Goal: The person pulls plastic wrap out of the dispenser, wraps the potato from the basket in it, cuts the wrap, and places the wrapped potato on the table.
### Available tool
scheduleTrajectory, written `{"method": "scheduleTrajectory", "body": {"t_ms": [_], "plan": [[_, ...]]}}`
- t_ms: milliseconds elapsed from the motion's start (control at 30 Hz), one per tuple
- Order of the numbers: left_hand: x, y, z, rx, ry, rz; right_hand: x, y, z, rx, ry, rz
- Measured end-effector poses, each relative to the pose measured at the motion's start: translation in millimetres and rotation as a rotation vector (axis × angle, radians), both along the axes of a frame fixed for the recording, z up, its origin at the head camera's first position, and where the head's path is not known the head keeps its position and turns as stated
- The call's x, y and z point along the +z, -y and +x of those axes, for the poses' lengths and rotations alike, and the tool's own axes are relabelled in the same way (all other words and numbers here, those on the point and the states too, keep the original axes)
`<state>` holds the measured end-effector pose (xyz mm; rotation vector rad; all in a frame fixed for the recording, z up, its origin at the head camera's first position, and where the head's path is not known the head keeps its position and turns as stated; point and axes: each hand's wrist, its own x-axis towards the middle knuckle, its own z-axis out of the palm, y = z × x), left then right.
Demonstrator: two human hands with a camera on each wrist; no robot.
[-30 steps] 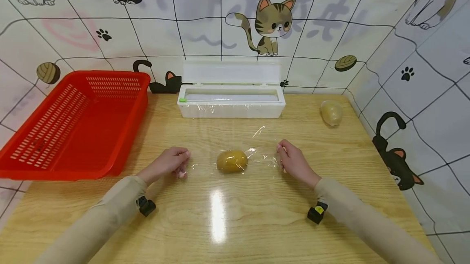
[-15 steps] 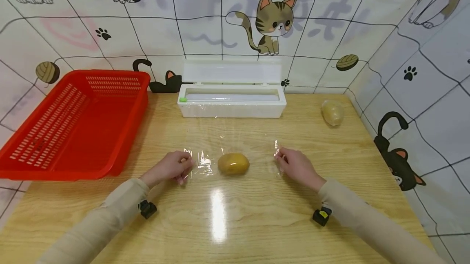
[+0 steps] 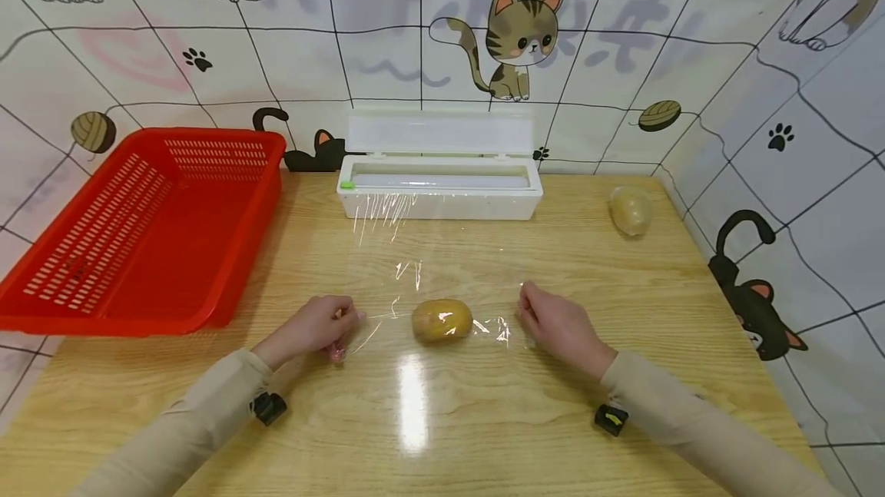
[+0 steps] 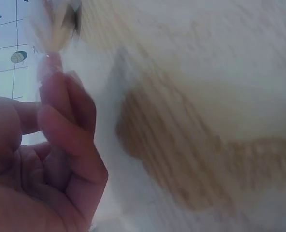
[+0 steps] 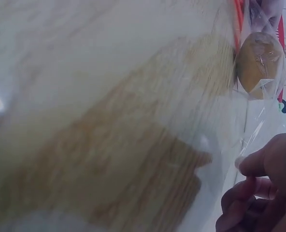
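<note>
A yellow-brown potato (image 3: 442, 320) lies on the wooden table between the two hands, under clear cling film (image 3: 492, 328). The film runs from a white cling film dispenser (image 3: 442, 201), whose lid stands raised, toward the hands. My left hand (image 3: 314, 330) pinches the film's left corner, with a crumpled bit hanging below the fingers. On the right, my right hand (image 3: 561, 330) pinches the other side between thumb and curled fingers. In the right wrist view the film stretches past the potato (image 5: 260, 65) toward the left hand.
A red plastic basket (image 3: 231, 282) with slotted walls stands at the left. A second potato (image 3: 630, 211), wrapped in film, sits at the back right corner of the table. A cat-printed wall covering (image 3: 387, 59) rises behind and along the right side.
Both hands have moved slightly toward the person, keeping hold of the film. The potato has shifted a little the same way. Tight creases now show in the film in front of the dispenser.
</note>
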<state>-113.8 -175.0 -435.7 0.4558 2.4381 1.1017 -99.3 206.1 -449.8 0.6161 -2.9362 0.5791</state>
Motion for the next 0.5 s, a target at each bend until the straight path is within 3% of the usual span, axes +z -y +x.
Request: {"method": "scheduleTrajectory", "body": {"t_ms": [167, 367, 500], "plan": [[-1.6, -1.0, -0.7, 0.024, -0.001, -0.049, -2.8, 3.9, -1.5, 0.018, 0.016, 0.033], [-1.7, -3.6, -0.7, 0.009, -0.128, -0.149, -3.4, 6.9, 1.2, 0.013, 0.019, 0.08], [0.6, -2.1, -0.5, 0.041, -0.184, -0.181, -2.8, 5.7, 3.1, -0.022, 0.022, 0.092]]}}
